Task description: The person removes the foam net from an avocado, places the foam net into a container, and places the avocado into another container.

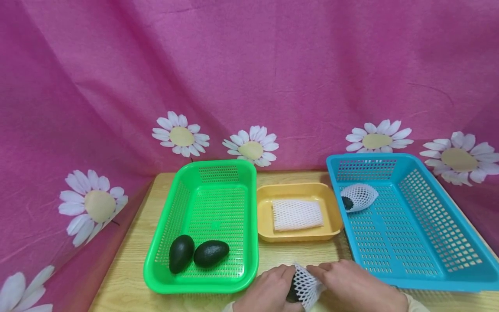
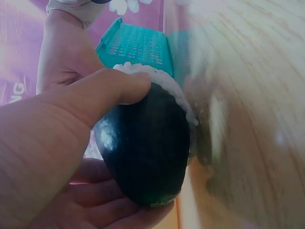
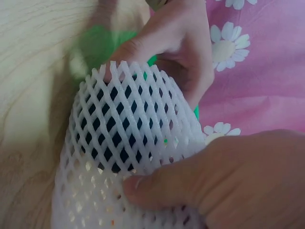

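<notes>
Left grip (image 1: 267,289): curled round a smooth, dark, egg-shaped avocado (image 2: 147,143).
Right grip (image 1: 356,286): pinching the white foam net (image 3: 121,152), though we can't clearly see its far fingers.
Mesh: diamond-patterned, sleeved over the avocado's end between both grips.
Green basket (image 1: 218,203): slotted plastic, left of the grips.

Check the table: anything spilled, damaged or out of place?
Nothing stands out. Two bare avocados lie in the green basket, white netting in the yellow tray, a netted avocado in the blue basket; the left hand grips another avocado, partly inside the net sleeve that the right hand holds.
</notes>
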The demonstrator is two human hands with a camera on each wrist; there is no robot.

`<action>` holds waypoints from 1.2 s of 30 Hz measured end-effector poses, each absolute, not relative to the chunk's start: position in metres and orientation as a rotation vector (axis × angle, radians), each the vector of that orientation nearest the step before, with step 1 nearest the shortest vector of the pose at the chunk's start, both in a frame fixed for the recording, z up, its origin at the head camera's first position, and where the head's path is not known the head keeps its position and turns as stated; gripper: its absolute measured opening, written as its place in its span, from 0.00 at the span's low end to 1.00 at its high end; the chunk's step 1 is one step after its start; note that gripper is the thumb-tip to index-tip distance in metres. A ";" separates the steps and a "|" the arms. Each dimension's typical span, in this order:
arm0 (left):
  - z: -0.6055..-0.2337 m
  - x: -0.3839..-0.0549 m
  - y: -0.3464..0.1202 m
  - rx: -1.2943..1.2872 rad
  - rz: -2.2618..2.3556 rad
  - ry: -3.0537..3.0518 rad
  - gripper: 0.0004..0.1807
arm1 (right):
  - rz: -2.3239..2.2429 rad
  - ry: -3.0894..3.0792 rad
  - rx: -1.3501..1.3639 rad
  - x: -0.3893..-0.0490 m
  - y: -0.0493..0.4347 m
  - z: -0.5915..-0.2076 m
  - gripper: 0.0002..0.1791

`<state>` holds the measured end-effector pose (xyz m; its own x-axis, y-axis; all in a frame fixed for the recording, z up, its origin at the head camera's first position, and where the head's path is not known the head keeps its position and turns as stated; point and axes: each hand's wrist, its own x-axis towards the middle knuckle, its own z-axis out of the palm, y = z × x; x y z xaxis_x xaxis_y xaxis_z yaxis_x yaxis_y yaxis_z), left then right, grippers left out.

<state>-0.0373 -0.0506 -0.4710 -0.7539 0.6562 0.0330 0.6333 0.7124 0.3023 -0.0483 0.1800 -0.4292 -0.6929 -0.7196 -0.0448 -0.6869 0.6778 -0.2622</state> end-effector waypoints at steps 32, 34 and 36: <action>-0.472 -0.038 -0.050 1.036 0.445 2.856 0.34 | -0.367 2.954 -1.416 -0.060 0.193 -0.402 0.23; -0.472 -0.037 -0.050 1.035 0.441 2.851 0.34 | -0.391 2.978 -1.438 -0.062 0.193 -0.399 0.23; -0.471 -0.038 -0.050 1.030 0.436 2.846 0.34 | -0.412 3.003 -1.465 -0.064 0.192 -0.397 0.22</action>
